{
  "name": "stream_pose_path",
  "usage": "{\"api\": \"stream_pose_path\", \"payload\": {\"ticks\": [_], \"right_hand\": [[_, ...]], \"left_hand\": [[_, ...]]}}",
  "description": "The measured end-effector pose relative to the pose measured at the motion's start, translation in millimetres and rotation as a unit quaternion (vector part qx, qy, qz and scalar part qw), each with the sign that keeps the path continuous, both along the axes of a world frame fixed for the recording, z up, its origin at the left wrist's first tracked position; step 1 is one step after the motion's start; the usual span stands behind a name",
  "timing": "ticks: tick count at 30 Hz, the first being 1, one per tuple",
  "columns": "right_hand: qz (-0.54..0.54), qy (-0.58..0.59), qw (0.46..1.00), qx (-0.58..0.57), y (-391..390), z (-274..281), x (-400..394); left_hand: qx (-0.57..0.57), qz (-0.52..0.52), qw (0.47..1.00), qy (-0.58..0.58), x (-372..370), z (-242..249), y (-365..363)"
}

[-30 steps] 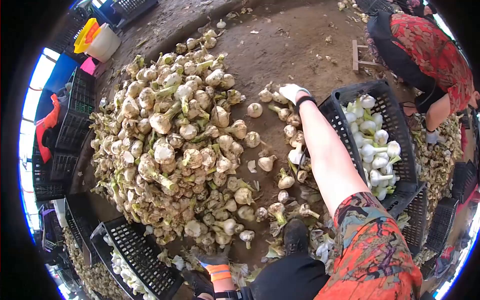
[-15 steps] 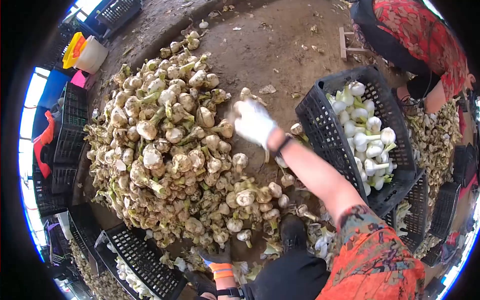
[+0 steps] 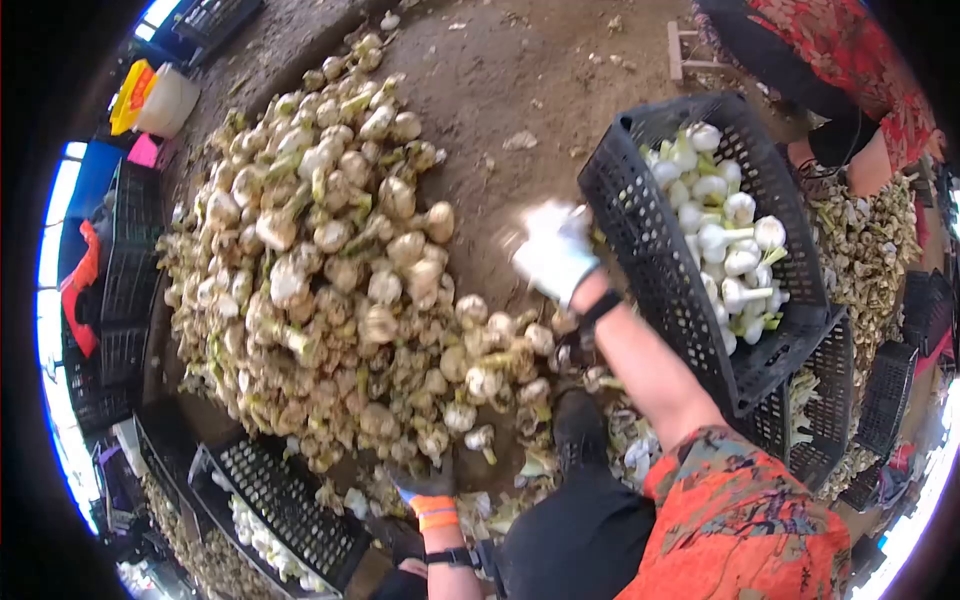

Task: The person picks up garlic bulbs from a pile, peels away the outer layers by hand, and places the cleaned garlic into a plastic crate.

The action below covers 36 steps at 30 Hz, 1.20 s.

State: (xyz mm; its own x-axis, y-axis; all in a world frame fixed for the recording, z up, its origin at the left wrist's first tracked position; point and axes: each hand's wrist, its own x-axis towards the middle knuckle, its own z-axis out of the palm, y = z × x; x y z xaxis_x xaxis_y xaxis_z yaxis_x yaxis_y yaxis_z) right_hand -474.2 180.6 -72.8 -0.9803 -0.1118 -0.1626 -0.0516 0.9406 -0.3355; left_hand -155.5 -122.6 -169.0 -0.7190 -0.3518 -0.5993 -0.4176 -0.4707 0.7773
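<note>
My right hand [image 3: 556,250], in a white glove, is over the bare ground between the garlic pile and a black crate. Motion smears its fingers, so I cannot tell what they hold. A large heap of soil-stained garlic bulbs [image 3: 330,235] with short cut stems lies to its left. Low in the view is my left hand [image 3: 425,487], in a dark glove with an orange cuff, at the near edge of the heap; its fingers blend into the bulbs. Cleaned white garlic bulbs [image 3: 740,235] lie in the black plastic crate [image 3: 650,270] to the right.
Another person [image 3: 840,70] in a red patterned top is at the upper right, beside a wooden stool frame [image 3: 675,50]. Another black crate [image 3: 290,500] with white bulbs stands lower left. A white bucket [image 3: 168,103] and stacked crates [image 3: 135,260] line the left side.
My right hand has moved right, away from the heap's edge and closer to the crate. My left hand stays at the heap's near edge. The view has shifted slightly.
</note>
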Motion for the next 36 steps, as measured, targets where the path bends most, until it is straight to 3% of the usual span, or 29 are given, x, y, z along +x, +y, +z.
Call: {"api": "stream_pose_path", "payload": {"ticks": [1, 2, 4, 6, 7, 9, 12, 13, 15, 16, 17, 19, 21, 22, 23, 24, 25, 27, 28, 29, 31, 32, 36], "right_hand": [[-0.069, 0.005, 0.996, 0.052, 19, -23, 1], [-0.114, -0.020, 0.993, 0.022, 37, -59, 0], [-0.146, -0.067, 0.987, -0.016, 52, -96, 3], [-0.141, -0.134, 0.980, -0.043, 38, -83, 12], [-0.094, -0.254, 0.897, -0.350, 42, -118, 13], [0.011, -0.141, 0.935, -0.326, 11, -139, 33], [0.024, -0.130, 0.959, -0.252, -38, -107, 52], [-0.017, -0.183, 0.929, -0.321, -48, -104, 53], [-0.100, -0.287, 0.841, -0.448, -59, -97, 61], [-0.030, -0.226, 0.887, -0.403, -61, -123, 61], [0.014, -0.222, 0.944, -0.245, -62, -147, 50], [-0.044, -0.261, 0.812, -0.520, -69, -88, 74], [-0.002, -0.269, 0.744, -0.611, -75, 14, 109], [0.111, -0.217, 0.759, -0.603, -78, 46, 122], [0.178, -0.193, 0.689, -0.676, -83, 60, 135], [0.191, -0.246, 0.631, -0.710, -85, 93, 154], [0.228, -0.200, 0.697, -0.650, -84, 143, 178], [0.369, -0.134, 0.707, -0.588, -71, 200, 199], [0.342, -0.191, 0.671, -0.629, -63, 225, 202], [0.326, -0.210, 0.632, -0.671, -54, 250, 206], [0.262, -0.087, 0.782, -0.558, -39, 300, 222], [0.278, -0.044, 0.809, -0.515, -32, 307, 221], [0.283, -0.111, 0.794, -0.527, -27, 365, 282]], "left_hand": [[0.127, 0.105, 0.986, -0.005, -1, 5, 1], [0.240, 0.224, 0.945, -0.010, -3, 11, 3], [0.205, 0.215, 0.955, -0.009, 0, 15, 6], [0.195, 0.232, 0.953, -0.017, 8, 3, 5], [0.186, 0.246, 0.951, -0.025, 14, -2, 6], [0.147, 0.290, 0.945, -0.040, 21, -8, 6], [-0.198, 0.230, 0.943, -0.136, 16, 19, 10], [-0.304, 0.220, 0.919, -0.121, 15, 14, 10], [-0.518, 0.204, 0.821, -0.125, 14, 6, 11], [-0.372, 0.258, 0.886, -0.099, -3, 38, 24], [-0.257, 0.255, 0.931, -0.037, -10, 51, 27], [-0.058, 0.199, 0.975, 0.076, -11, 56, 26], [0.070, 0.030, 0.995, 0.059, -12, 81, 31], [0.169, 0.000, 0.982, 0.090, -19, 96, 38], [0.263, -0.033, 0.956, 0.123, -26, 114, 49], [0.320, -0.027, 0.934, 0.157, -27, 154, 66], [0.389, -0.045, 0.896, 0.210, -29, 193, 76], [0.341, -0.028, 0.874, 0.345, -27, 229, 93], [0.344, 0.001, 0.874, 0.343, -30, 256, 104], [0.203, -0.040, 0.899, 0.386, -20, 277, 109], [0.023, -0.010, 0.887, 0.462, -14, 304, 126], [-0.013, 0.005, 0.872, 0.489, -7, 324, 136], [-0.162, -0.006, 0.823, 0.544, 21, 372, 153]]}}
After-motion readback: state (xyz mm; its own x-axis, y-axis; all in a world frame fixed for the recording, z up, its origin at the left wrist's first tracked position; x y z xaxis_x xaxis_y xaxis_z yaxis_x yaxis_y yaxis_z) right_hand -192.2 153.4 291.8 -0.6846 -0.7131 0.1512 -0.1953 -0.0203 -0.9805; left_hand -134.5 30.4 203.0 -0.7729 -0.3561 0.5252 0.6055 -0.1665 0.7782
